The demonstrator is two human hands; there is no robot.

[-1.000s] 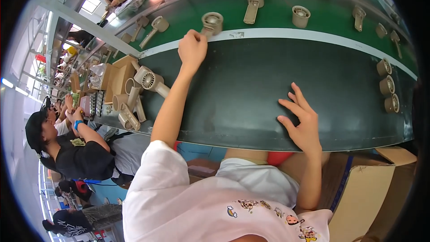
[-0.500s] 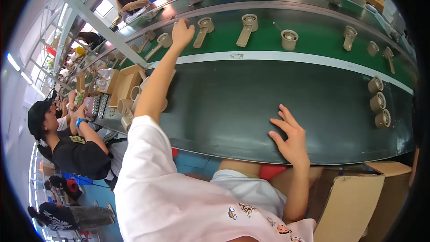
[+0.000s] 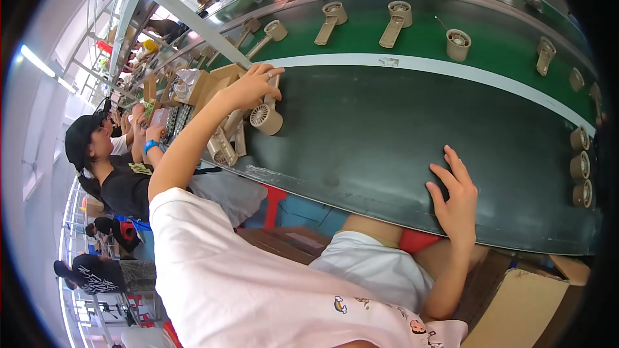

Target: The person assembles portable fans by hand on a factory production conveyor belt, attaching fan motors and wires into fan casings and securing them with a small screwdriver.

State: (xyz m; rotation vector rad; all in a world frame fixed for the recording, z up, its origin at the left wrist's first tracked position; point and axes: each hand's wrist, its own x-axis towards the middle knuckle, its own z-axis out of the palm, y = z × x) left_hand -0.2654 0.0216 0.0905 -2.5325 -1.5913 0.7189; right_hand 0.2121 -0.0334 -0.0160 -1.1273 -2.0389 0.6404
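Observation:
At the left end of the dark bench, my left hand (image 3: 253, 87) has its fingers bent round the handle of a beige handheld fan (image 3: 266, 120), whose round slatted head points toward me. More beige fan parts (image 3: 223, 148) lie beside it, partly under my forearm. My right hand (image 3: 456, 200) is over the near right part of the bench with its fingers spread and nothing in them.
Beyond a white rail (image 3: 361, 59), a green conveyor belt (image 3: 422, 48) carries several beige fan bodies. Three short round fan heads (image 3: 580, 166) stand in a row at the bench's right end. A cardboard box (image 3: 516, 303) is at the lower right. Co-workers sit to the left.
My left hand has come back from over the green belt to the fan at the bench's left end. My right hand stays spread over the bench. The view has shifted left.

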